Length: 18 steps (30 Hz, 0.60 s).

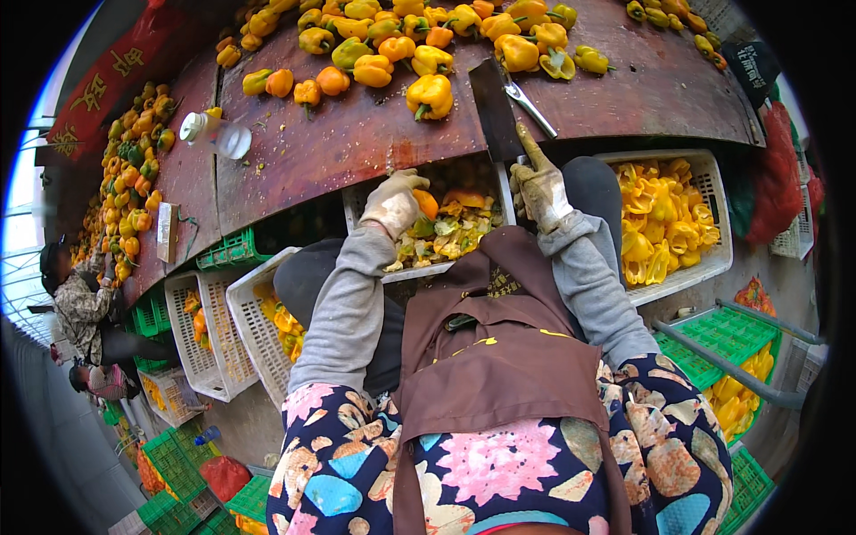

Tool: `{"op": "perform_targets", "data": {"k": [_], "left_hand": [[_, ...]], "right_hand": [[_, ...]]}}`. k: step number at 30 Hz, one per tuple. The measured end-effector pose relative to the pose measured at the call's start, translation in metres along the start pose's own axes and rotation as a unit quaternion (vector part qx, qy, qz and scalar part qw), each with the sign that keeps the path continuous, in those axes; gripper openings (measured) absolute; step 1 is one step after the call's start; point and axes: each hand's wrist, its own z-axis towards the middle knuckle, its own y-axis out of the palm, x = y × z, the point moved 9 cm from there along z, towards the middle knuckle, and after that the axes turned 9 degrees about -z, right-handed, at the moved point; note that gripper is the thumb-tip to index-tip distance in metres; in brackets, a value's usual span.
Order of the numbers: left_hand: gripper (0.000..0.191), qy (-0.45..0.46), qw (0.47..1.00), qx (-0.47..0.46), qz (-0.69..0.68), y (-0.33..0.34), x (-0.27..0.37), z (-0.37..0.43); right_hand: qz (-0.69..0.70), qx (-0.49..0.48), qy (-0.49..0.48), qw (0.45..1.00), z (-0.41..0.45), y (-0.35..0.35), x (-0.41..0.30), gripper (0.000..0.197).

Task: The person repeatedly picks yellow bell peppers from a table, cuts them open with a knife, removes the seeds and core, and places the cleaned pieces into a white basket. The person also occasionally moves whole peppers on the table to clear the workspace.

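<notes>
My right hand (538, 184), in a soiled pale glove, grips a broad-bladed cleaver (493, 110); the index finger points along the blade. The blade lies over the table's near edge. My left hand (391, 200), gloved too, is curled above a white crate (418, 273) between my knees. An orange pepper piece (426, 203) shows against its fingers; whether they hold it cannot be made out. Pepper cores and scraps (455, 234) fill the crate. Whole yellow and orange bell peppers (429, 97) are spread over the reddish wooden table (321, 144).
A metal-handled tool (531, 107) lies beside the cleaver. A clear bottle (217, 136) is on the table's left. White crates hold cut yellow peppers, at right (669, 227) and left (261, 321). Two other people (83, 307) are at far left. Green crates (719, 341) stand behind me.
</notes>
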Motion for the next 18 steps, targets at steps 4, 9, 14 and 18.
{"op": "perform_targets", "data": {"k": [4,9,14,18], "left_hand": [[0.035,-0.08,0.984,0.154,-0.028,-0.059,0.006,0.021],[0.052,-0.105,0.892,0.236,-0.372,-0.077,-0.042,0.117],[0.039,-0.166,0.923,0.282,-0.205,-0.062,-0.03,0.129],[0.041,-0.188,0.888,0.346,-0.238,-0.054,-0.039,0.106]], "right_hand": [[-0.045,0.016,0.001,0.999,-0.004,0.01,-0.004,0.063],[-0.029,-0.046,0.013,0.998,0.012,0.041,0.0,0.065],[-0.242,-0.065,-0.122,0.96,0.031,0.035,-0.026,0.066],[-0.244,-0.034,-0.106,0.963,0.014,0.039,-0.079,0.061]]}}
